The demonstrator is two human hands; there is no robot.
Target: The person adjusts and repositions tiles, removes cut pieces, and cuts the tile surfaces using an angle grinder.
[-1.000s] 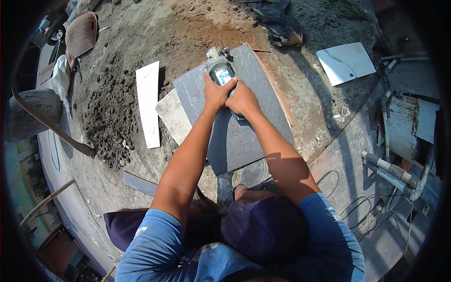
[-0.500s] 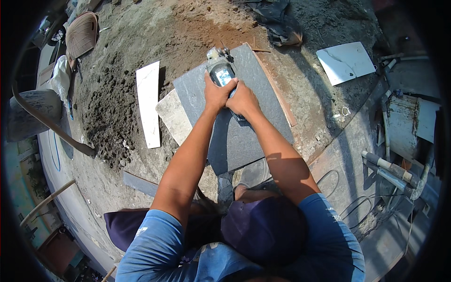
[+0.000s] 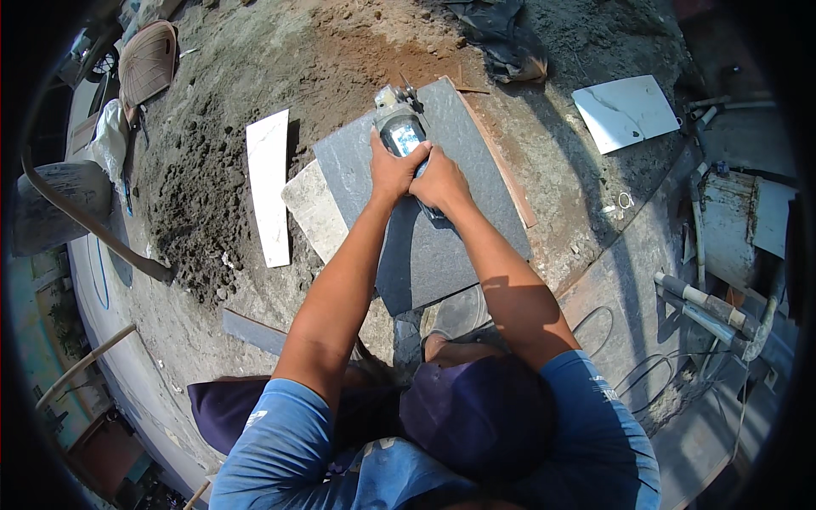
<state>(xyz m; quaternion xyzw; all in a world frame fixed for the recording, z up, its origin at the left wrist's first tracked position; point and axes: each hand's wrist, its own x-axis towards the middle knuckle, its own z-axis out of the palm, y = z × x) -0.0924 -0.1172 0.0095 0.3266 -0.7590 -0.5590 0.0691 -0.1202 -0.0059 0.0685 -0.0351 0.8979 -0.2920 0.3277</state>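
Both my hands are wrapped round an angle grinder, its metal head pointing away from me. My left hand grips the body from the left, thumb along the side. Just behind it, my right hand closes round the rear part from the right. Under the grinder lies a dark grey tile, and the grinder's head is at the tile's far edge. The cutting disc is hard to make out from here. A pale slab sticks out from beneath the tile on the left.
A narrow white tile strip lies left, beside loose grey soil. At the right are a white tile piece, pipes and a looped cable. A wheelbarrow stands far left; a dark plastic bag lies at the back.
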